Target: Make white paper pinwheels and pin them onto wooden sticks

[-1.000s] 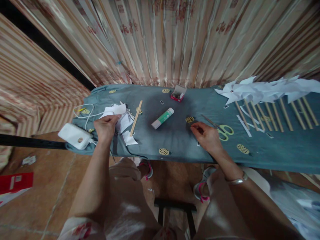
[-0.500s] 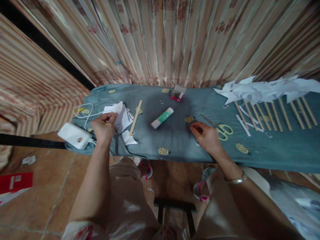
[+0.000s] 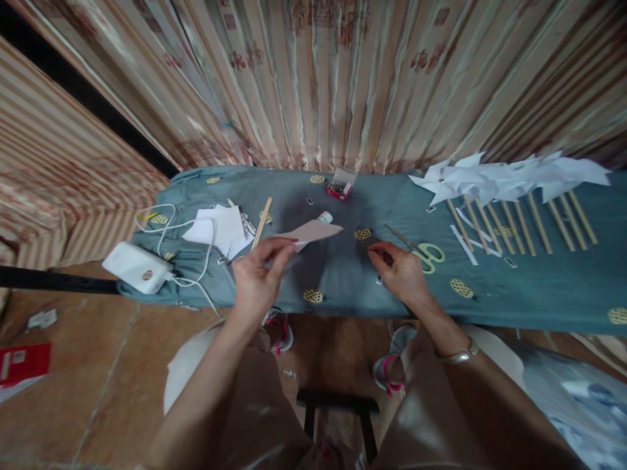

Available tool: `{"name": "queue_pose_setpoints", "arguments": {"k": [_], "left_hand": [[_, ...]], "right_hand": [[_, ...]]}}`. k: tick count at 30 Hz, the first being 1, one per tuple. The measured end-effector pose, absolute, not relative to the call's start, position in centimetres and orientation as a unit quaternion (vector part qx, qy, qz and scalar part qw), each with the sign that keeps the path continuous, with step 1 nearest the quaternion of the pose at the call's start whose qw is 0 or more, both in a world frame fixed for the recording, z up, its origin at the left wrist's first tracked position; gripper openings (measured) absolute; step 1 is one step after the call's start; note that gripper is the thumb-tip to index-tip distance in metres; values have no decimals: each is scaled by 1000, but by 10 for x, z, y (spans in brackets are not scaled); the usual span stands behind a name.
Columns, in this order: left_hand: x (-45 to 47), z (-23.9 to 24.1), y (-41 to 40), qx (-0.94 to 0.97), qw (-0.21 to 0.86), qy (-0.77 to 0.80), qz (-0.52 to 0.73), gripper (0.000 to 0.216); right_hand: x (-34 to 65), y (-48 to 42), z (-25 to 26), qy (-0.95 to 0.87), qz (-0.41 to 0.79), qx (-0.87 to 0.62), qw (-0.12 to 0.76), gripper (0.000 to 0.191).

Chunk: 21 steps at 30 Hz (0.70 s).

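My left hand point(image 3: 259, 271) pinches a piece of paper point(image 3: 313, 232) by its near edge and holds it up over the middle of the table. Behind the paper only the capped end of a glue stick point(image 3: 325, 217) shows. My right hand point(image 3: 399, 271) rests low over the cloth with thumb and fingers curled together; whether anything is between them cannot be seen. Just beyond it lie scissors point(image 3: 427, 256) with light green handles. A stack of white paper point(image 3: 215, 225) lies at the left beside thin wooden sticks point(image 3: 262, 222).
A small open red box point(image 3: 339, 186) stands at the back. Several paper pinwheels point(image 3: 494, 179) on sticks lie at the right, near white paper strips point(image 3: 463, 245). A white device point(image 3: 137, 267) with a cable sits at the left end of the green tablecloth point(image 3: 343, 287).
My left hand has moved right from the paper stack, carrying a piece of paper in front of the glue stick. My right hand stays nearly still; the view has shifted slightly.
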State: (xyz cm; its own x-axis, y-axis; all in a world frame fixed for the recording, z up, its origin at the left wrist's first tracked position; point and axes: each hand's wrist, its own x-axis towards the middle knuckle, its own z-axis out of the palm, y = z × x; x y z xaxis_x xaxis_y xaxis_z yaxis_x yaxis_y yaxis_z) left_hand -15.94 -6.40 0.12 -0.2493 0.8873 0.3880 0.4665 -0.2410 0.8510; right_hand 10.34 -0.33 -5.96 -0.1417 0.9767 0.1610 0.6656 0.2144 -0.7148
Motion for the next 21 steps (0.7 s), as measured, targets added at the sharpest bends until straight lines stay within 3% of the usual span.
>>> {"name": "queue_pose_setpoints", "arguments": {"k": [4, 10, 16, 21], "left_hand": [[-113, -12, -79, 714, 228, 502, 432, 19], [-90, -31, -81, 761, 249, 459, 384, 20], [-75, -34, -76, 776, 252, 459, 352, 20], [-62, -29, -75, 759, 298, 456, 357, 19]], "right_hand": [[119, -7, -53, -700, 217, -583, 351, 25], [144, -26, -34, -687, 212, -575, 390, 24], [141, -59, -27, -815, 205, -423, 339, 30], [137, -67, -39, -818, 217, -421, 326, 9]]}}
